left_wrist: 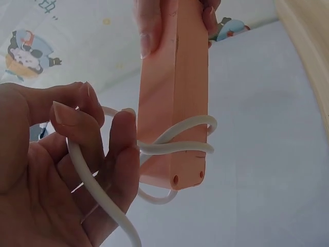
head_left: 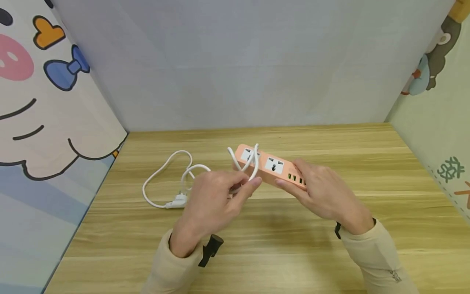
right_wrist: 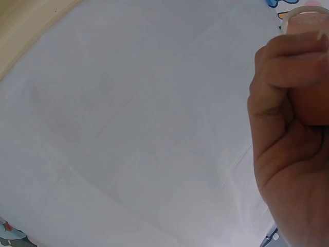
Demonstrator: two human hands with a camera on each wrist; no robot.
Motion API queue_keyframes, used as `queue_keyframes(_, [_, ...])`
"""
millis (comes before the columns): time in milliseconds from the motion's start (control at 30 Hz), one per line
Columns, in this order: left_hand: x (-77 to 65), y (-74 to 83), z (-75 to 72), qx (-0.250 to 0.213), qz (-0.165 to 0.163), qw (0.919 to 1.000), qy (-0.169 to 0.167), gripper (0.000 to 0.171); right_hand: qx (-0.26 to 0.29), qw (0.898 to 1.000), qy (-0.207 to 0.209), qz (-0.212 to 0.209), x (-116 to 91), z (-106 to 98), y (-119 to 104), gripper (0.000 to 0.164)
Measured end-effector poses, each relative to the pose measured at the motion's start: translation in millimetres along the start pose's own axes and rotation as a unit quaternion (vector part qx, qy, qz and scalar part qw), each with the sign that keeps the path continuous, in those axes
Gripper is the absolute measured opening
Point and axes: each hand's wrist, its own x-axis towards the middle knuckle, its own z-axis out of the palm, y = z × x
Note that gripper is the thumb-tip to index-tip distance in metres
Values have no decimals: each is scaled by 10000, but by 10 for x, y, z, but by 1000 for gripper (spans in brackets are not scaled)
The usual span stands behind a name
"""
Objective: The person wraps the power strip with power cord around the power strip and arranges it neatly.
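cord loops point(left_wrist: 177, 147) blocking pwr strip point(head_left: 274, 165) L end, plug point(head_left: 178, 201) L, free rm R on table point(head_left: 400, 192)

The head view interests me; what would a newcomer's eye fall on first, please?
Probably the peach power strip, held over the wooden table by the right hand. Next, the white cord looped round its left end and pinched by the left hand, then the cartoon figure at far left.

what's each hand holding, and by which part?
Right hand: orange power strip, gripped at its USB-port end. Left hand: the strip's white power cord, held between thumb and fingers partway along, not at the plug.
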Motion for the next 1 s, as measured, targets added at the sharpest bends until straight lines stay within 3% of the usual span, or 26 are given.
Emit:
queue_keyframes(533, [-8,98,-23,-720,-509,9953,-404,41,-71,9998,64,178,-18,-108,40,34])
queue_keyframes(667, [-21,127,-57,-842,-687,9920,-636,44,-127,9997,110,170,-28,-127,55,33])
queue_keyframes(800, [-28,151,-102,-718,-836,9906,-811,42,-186,9995,207,164,-33,-142,74,32])
queue_keyframes(1000, [-43,163,-125,-141,-676,9925,-1007,27,-191,9977,512,390,-27,-218,212,40])
